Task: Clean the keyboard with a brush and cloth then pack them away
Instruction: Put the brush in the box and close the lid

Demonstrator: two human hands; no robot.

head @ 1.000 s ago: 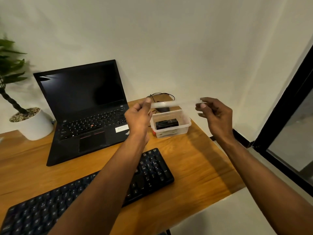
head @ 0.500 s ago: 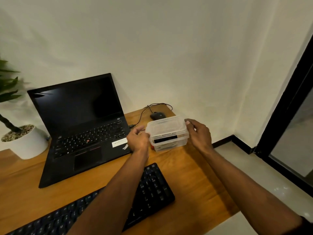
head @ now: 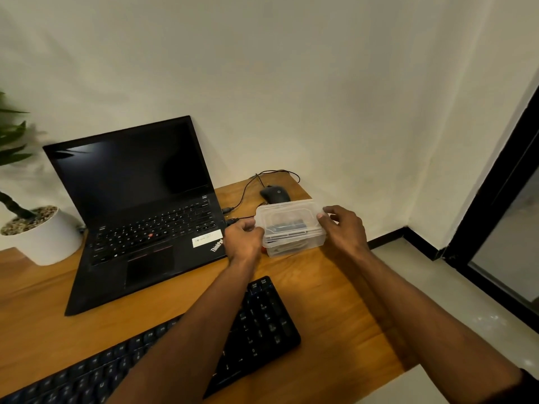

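Nearest to me, at about seven o'clock, the black external keyboard [head: 256, 330] lay slantwise on the wooden desk [head: 335, 301], its right end with the number keys showing clearly and its left end running out of view at the bottom edge. Both forearms reached over it towards twelve o'clock; the left one crossed above the keys.

Just past the keyboard, at roughly one o'clock, I had the clear plastic container [head: 291, 228] standing on the desk with its lid [head: 287, 217] seated on top. My left hand [head: 243, 243] gripped the container's left end, fingers curled round the rim of the lid. My right hand [head: 344, 228] held the right end, thumb and fingertips pinching the lid's corner. Through the plastic I could make out something dark and bluish inside, but I could not tell what it was.

At eleven o'clock the black ThinkPad laptop [head: 140, 217] stood open, screen dark, just beside the container's left. Farther off, at twelve o'clock, a black wired mouse [head: 275, 193] sat behind the container, its cable looping back near the wall [head: 291, 83]. Far out at nine o'clock a white pot with a green plant [head: 43, 234] stood on the desk's corner.
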